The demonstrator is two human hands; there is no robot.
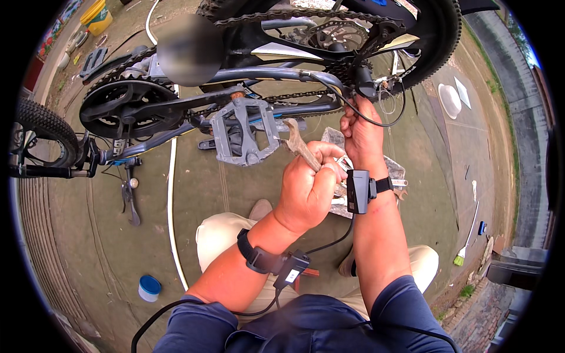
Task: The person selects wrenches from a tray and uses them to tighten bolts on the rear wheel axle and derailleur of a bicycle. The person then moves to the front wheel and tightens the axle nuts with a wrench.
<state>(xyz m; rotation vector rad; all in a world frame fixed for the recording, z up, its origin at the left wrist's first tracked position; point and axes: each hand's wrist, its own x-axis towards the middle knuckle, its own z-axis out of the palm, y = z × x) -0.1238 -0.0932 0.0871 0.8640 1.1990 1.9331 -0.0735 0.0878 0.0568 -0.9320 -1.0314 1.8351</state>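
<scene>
An upturned bicycle with a grey-blue frame (253, 75) stretches across the upper part of the head view. My left hand (306, 191) is closed around a worn open-end wrench (299, 146), its jaw up beside the grey pedal (246, 132). Farther right, my right hand (363, 132) reaches up to the rear hub area, just below the derailleur (366, 82). Its fingers are curled and pressed together there; what they grip is hidden. A black cable loop (382, 123) and thin loose wire run beside them. Black devices are strapped to both my wrists.
Behind my forearms sits a metal tool tray (341, 209) on the green ground cloth (200, 188). A white hose (172, 206) runs along the left, near a blue-lidded tub (149, 288). At right lie a green-bristled brush (460, 257) and a white dish (449, 101). A yellow bucket (96, 17) stands far left.
</scene>
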